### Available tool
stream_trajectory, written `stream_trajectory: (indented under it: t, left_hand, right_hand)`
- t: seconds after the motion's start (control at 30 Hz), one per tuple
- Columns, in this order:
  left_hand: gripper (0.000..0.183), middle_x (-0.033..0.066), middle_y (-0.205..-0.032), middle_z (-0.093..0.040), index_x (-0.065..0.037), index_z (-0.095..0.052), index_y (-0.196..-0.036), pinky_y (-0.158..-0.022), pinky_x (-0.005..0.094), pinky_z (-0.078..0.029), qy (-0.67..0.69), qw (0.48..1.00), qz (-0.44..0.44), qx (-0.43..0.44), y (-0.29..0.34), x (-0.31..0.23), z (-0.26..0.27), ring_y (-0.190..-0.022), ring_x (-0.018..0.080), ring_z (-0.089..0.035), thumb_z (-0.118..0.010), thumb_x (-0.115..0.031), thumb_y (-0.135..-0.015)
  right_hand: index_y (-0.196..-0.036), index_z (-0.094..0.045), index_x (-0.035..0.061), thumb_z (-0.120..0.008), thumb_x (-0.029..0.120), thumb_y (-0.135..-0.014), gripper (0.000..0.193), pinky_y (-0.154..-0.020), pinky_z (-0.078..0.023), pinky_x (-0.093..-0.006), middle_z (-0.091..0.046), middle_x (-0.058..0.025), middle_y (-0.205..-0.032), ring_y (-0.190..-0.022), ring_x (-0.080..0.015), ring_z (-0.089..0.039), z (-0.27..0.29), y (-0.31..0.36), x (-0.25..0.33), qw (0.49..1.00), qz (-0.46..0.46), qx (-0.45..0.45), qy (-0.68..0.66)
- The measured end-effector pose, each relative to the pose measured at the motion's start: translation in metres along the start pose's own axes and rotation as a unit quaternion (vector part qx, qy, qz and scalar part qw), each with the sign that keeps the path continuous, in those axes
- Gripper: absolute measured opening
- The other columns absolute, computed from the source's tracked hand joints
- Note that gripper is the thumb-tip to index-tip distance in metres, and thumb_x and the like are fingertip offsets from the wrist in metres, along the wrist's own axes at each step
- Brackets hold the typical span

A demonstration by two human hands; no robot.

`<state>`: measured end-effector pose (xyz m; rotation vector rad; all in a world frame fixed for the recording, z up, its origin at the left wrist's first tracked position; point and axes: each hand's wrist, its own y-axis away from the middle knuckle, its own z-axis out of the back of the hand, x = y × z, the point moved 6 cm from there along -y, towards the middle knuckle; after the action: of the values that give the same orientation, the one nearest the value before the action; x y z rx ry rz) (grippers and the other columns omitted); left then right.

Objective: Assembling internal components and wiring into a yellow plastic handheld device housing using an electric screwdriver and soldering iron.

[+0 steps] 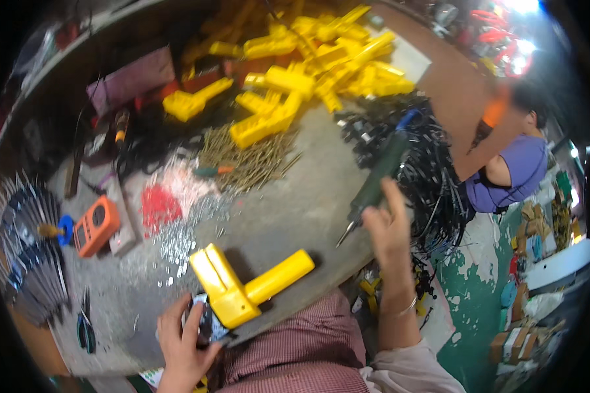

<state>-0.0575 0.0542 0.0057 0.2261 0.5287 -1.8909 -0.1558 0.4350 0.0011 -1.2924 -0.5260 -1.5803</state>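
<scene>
Near the front edge lies a yellow plastic housing (233, 288) with a block-shaped body and a straight handle. My left hand (185, 340) pinches a dark, shiny part (210, 324) against its lower left end; whether the two are joined, I cannot tell. On the right, a dark green electric screwdriver (377, 180) slants with its bit toward the lower left. My right hand (390, 229) is at its lower side, index finger stretched out and thumb apart from it; the remaining fingers are partly hidden. The screwdriver's body is not enclosed by the fingers I can see.
Yellow housings (334, 56) are heaped at the back. Black cables (432, 177) lie right; brass-coloured rods (249, 157), red pieces (160, 206) and silver small parts (180, 242) lie mid-table. An orange meter (97, 226) and pliers (85, 327) are left. A person (511, 170) sits beyond.
</scene>
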Motion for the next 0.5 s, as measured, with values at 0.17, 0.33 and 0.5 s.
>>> stream_trajectory:
  t: [0.17, 0.33, 0.5]
  left_hand:
    - [0.051, 0.0185, -0.112, -0.064, -0.003, -0.059, -0.122, -0.084, 0.0426, -0.048, 0.006, 0.997, -0.073, -0.011, -0.014, -0.022, 0.055, -0.098, 0.0338, -0.062, -0.07, -0.027, -0.079]
    - [0.047, 0.0209, -0.111, -0.064, -0.001, -0.058, -0.124, -0.084, 0.0421, -0.047, -0.003, 0.995, 0.099, 0.033, -0.036, 0.011, 0.042, -0.099, 0.0323, -0.061, -0.066, -0.014, -0.079]
    - [0.084, 0.0206, -0.131, -0.048, -0.007, -0.042, -0.14, -0.1, 0.0472, -0.038, 0.024, 0.999, -0.008, 0.046, -0.022, -0.025, 0.005, -0.118, 0.0403, -0.046, -0.081, -0.026, -0.068]
  right_hand:
    - [-0.115, -0.063, 0.0031, -0.069, 0.019, -0.086, 0.034, -0.091, -0.048, -0.0369, -0.064, -0.0159, -0.109, -0.105, -0.0315, -0.063, -0.048, 0.069, 0.122, 0.888, 0.254, 0.328, -0.196]
    - [-0.089, -0.068, 0.0053, -0.069, 0.02, -0.085, 0.016, -0.068, -0.053, -0.0332, -0.068, -0.0091, -0.085, -0.075, -0.0246, -0.067, -0.081, 0.058, 0.094, 0.927, 0.202, 0.311, 0.05]
    - [-0.09, -0.068, 0.0055, -0.068, 0.019, -0.083, 0.015, -0.073, -0.054, -0.0361, -0.069, -0.0106, -0.09, -0.08, -0.0262, -0.068, -0.014, -0.033, 0.09, 0.977, 0.146, 0.133, 0.079]
